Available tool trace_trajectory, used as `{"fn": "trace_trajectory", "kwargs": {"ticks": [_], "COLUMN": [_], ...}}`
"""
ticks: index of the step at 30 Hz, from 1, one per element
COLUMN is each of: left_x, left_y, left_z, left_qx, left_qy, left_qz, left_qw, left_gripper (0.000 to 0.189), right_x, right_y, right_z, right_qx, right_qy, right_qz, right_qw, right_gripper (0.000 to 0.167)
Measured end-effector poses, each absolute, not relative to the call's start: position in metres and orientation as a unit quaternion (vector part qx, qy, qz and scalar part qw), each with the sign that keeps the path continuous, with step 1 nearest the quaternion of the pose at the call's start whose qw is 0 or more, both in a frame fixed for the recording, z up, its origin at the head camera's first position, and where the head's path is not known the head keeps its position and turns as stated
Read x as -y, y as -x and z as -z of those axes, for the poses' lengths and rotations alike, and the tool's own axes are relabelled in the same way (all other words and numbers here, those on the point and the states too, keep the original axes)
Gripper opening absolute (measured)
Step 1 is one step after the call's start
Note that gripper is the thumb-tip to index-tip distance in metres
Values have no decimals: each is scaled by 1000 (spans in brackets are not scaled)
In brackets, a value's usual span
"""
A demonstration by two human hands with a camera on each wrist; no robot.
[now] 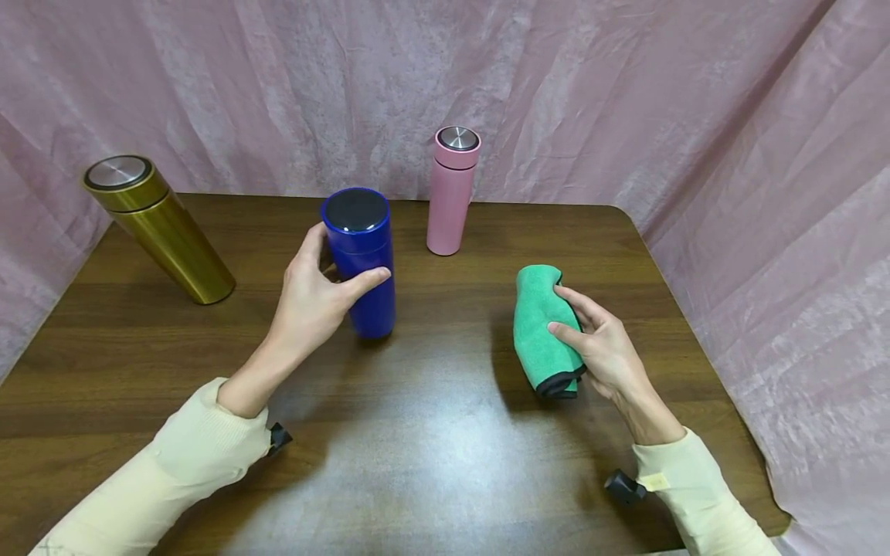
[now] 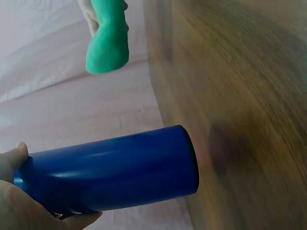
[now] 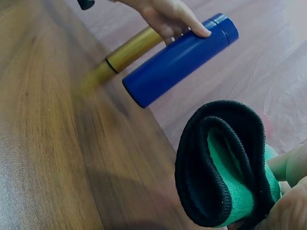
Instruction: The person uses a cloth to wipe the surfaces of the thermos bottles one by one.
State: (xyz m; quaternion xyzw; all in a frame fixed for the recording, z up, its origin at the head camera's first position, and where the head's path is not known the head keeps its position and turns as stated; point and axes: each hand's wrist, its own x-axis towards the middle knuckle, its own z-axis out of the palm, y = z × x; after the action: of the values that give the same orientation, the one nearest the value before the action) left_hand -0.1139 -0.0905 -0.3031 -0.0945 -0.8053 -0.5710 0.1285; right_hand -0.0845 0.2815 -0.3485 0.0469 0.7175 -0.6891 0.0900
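Note:
My left hand (image 1: pixel 316 297) grips a blue thermos flask (image 1: pixel 371 297) with a black lid top, thumb across its near side and fingers behind. In the left wrist view the flask's base (image 2: pixel 189 160) hangs clear of the wooden table. On the right, my right hand (image 1: pixel 605 344) pinches a folded green cloth (image 1: pixel 542 328) with black edging, thumb on top. The right wrist view shows the cloth's rolled black-edged end (image 3: pixel 218 167) close up. Part of the right hand's fingers is hidden behind the cloth.
A gold thermos flask (image 1: pixel 174 239) stands at the left of the table (image 1: pixel 431 432). Near the back edge stands a slim pink flask (image 1: pixel 450 201), between the blue flask and the cloth. Pink curtains (image 1: pixel 591 100) hang behind and to the right.

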Motion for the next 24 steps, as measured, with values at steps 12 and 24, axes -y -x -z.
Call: {"fn": "trace_trajectory", "kwargs": {"ticks": [12,24], "left_x": [53,37], "left_y": [125,128], "left_z": [319,329], "left_qx": [777,772], "left_qy": [131,139], "left_qz": [608,614], "left_qw": [102,88], "left_gripper": [77,77], "right_x": [-278,-274], "right_y": [87,89], "right_z": [347,345], "right_qx": [-717,-713], "right_qy": [-46,-38], "right_qz": [690,694], "right_qw": [85,91], "right_gripper": [63,64]}}
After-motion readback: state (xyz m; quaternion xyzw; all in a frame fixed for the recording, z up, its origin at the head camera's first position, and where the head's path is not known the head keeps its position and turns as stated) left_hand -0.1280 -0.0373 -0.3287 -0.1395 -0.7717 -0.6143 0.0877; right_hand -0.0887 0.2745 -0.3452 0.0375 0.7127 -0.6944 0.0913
